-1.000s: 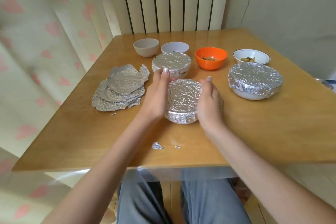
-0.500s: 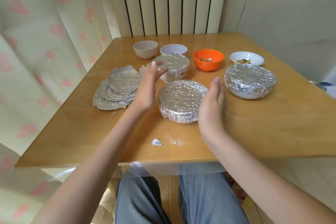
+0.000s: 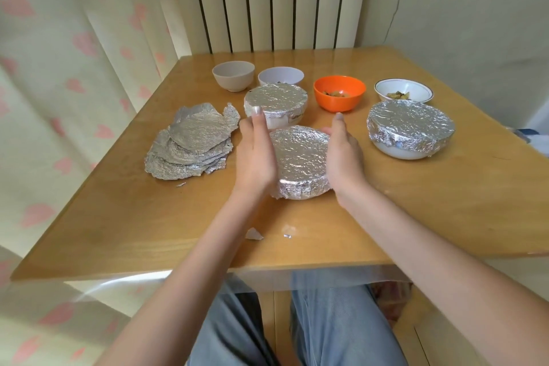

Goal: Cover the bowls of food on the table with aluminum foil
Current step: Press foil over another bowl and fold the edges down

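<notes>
Item: near foil-covered bowl [image 3: 301, 163], sitting at the centre of the desk [image 3: 445, 202], between your two hands. Your left hand [image 3: 257, 154] is pressing flat against its left side, fingers straight; your right hand [image 3: 344, 154] is cupping its right side, fingers mostly straight. Neither grip is curling round anything; both are lying open against the foil skirt.

Handling: the foil is thin, crinkled and soft, so it is likely tearing or denting under a fingertip, yet holding whatever crease you are pressing into it. Take hold low on the wall, beneath the rim, palms opposed; avoid pressing the flat top, which has nothing beneath it but air and food. The bowl itself is probably rigid and moderately light; the foil surface may be slippery.

Also covered: rear foil-covered bowl [image 3: 276, 102], just behind your left fingertips, and right foil-covered bowl [image 3: 411, 131], standing apart on the right.

Awaiting covers, along the far edge: beige bowl [image 3: 233, 76], whose contents I cannot tell; pale bowl [image 3: 280, 76], partly hidden; orange bowl [image 3: 339, 93] and white rimmed bowl [image 3: 403, 90], both showing food.

Stock: foil sheets [image 3: 193, 145], stacked to the left, loose and curling at the edges; lift one by a corner.

Debris: foil scraps [image 3: 254, 234] near the front edge.
</notes>
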Demonstrator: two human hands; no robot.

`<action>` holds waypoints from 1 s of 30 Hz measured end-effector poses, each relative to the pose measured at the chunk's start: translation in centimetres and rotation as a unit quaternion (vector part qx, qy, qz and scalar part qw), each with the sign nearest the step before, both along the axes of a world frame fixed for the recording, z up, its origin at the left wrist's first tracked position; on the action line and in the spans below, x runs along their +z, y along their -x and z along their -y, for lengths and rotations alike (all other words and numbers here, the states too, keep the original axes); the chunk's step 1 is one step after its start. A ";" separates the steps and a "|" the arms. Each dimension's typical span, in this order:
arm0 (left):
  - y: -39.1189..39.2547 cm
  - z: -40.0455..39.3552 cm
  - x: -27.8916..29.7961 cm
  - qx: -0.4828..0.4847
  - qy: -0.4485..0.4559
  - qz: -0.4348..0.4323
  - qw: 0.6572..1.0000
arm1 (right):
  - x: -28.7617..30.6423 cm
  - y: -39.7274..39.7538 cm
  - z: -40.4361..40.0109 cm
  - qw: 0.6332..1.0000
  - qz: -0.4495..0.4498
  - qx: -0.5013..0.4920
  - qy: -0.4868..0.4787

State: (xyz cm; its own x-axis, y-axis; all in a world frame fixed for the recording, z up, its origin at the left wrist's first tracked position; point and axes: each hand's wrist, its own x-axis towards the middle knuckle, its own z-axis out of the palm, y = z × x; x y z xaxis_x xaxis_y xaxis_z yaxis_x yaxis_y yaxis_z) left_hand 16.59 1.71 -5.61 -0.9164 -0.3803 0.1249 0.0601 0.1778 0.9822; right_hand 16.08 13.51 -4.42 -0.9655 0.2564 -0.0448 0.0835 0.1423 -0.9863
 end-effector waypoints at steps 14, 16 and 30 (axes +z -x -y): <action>0.6 2.5 1.3 -0.179 -0.067 0.010 0.981 | -1.4 -2.6 1.0 0.978 0.022 -0.072 0.194; 0.6 1.7 1.2 -0.210 -0.085 0.007 0.974 | -1.2 -2.0 2.0 0.969 0.043 -0.098 0.223; -2.4 -0.5 -0.3 -0.010 0.091 -0.050 0.995 | -0.7 3.3 -1.9 0.978 0.096 0.169 0.071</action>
State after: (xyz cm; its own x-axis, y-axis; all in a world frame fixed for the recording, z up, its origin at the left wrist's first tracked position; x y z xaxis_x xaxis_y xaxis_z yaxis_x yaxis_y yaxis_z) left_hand 19.00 2.25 -5.87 -0.9034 -0.3246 0.2801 0.1609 0.3490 0.9232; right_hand 12.82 15.39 -5.15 -0.9642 -0.0981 -0.2462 0.2415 0.0575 -0.9687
